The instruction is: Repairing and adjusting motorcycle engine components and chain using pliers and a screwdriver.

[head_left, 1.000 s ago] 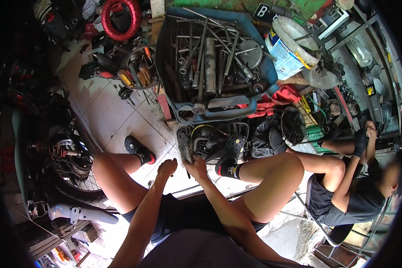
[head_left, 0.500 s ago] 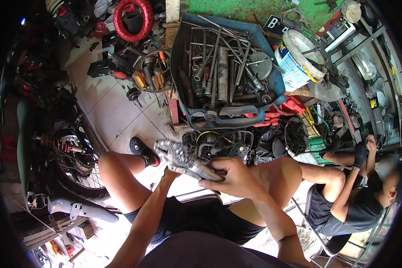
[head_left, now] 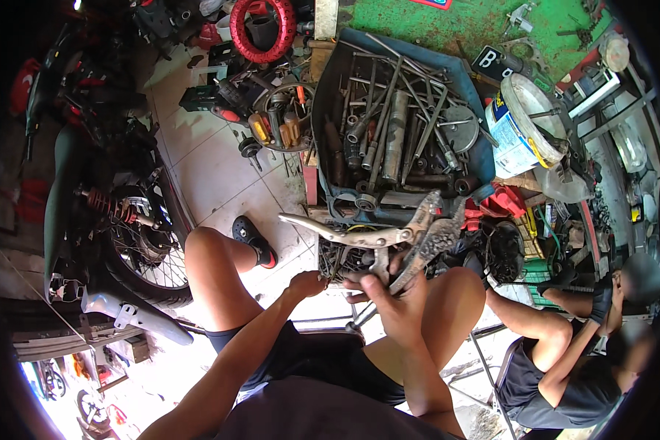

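Large, worn metal locking pliers (head_left: 405,235) are raised in my right hand (head_left: 392,301), their jaws and handles spread apart and pointing different ways. My right fingers are wrapped round their lower part. My left hand (head_left: 306,284) is lower and to the left, fingers curled beside dark engine parts (head_left: 335,253); what it holds, if anything, I cannot make out. Just beyond the pliers sits a blue plastic tray (head_left: 328,117) heaped with wrenches, bars and sockets.
A motorcycle wheel (head_left: 150,286) stands at left. Beyond are a screwdriver bowl (head_left: 279,125), a red tyre (head_left: 286,33) and a white bucket (head_left: 512,143). At right, a seated co-worker (head_left: 579,392) has a gloved hand (head_left: 601,301) raised beside other parts.
The pliers have been lifted, turned and spread open in my right hand. My left hand, which was on them half a second ago, is now apart from them, lower and to the left.
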The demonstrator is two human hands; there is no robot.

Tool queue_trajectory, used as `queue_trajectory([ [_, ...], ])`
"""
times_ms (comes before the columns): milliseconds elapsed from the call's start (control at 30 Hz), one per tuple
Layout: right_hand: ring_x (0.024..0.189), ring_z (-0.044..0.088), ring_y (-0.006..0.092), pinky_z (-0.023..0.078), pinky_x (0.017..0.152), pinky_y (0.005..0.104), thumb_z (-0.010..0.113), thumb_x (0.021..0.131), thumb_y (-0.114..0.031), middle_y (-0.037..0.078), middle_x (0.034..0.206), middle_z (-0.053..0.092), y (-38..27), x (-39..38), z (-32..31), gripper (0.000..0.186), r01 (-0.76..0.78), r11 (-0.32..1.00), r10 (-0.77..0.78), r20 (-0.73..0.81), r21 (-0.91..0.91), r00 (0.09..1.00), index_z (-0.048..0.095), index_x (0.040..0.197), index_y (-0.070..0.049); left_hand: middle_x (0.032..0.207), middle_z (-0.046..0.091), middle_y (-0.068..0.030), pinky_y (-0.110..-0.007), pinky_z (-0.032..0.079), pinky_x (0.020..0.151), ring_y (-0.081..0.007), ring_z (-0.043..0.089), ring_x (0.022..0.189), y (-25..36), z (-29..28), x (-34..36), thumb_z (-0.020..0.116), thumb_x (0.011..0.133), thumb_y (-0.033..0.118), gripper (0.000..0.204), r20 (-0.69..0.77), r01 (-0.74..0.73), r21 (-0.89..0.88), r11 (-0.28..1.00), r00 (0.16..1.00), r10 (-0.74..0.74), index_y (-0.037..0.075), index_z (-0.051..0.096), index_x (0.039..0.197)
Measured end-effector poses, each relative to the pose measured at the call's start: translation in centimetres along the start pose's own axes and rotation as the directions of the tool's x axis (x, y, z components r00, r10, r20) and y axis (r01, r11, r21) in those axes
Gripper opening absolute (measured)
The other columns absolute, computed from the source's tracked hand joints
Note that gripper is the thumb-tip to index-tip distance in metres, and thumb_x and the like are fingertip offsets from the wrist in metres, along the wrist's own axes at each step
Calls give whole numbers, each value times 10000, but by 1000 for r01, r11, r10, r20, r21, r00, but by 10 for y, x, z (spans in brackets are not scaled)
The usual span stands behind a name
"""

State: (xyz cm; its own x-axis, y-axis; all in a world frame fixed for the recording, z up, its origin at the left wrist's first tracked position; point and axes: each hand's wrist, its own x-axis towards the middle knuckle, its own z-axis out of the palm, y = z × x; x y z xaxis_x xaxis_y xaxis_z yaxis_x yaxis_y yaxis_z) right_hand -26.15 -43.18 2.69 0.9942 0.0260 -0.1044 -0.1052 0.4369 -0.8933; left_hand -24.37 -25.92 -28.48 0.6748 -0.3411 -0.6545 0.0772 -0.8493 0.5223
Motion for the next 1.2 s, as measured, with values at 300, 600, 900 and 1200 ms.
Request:
queue_trajectory([
  [300,856,690,304,601,582,325,506,945,-42,245,916,648,-10,-2,-28,218,-10,993,9,-9,-114,1000,294,992,-61,901,684,-174,-445,492,819,-350,652,895,25,-21,-13,503,887,455,427,-142,-15,-47,999,990,8,63,654,962],
  [600,808,671,180,544,582,259,599,915,-116,83,914,567,0,-8,-31,284,1,992,-4,-23,-128,1000,419,1096,7,1023,652,-109,-355,534,763,-231,650,871,42,-65,-15,452,974,359,396,63,-21,-561,827,996,69,53,586,1186],
  [900,771,673,240,547,569,295,570,936,-150,120,897,589,-17,-8,-32,227,-8,998,10,20,-59,1000,410,1015,-10,959,662,-187,-358,533,781,-293,665,855,92,-203,-129,246,1016,441,615,73,-105,-931,350,884,461,-76,564,1121],
  [1200,650,565,162,468,572,274,519,952,-177,118,813,567,-6,-12,-23,229,-34,993,40,49,-116,998,440,1102,-23,903,675,-191,-278,536,576,-234,686,716,177,-229,-182,166,909,706,916,186,-7,-696,718,964,190,-85,533,1189],
])
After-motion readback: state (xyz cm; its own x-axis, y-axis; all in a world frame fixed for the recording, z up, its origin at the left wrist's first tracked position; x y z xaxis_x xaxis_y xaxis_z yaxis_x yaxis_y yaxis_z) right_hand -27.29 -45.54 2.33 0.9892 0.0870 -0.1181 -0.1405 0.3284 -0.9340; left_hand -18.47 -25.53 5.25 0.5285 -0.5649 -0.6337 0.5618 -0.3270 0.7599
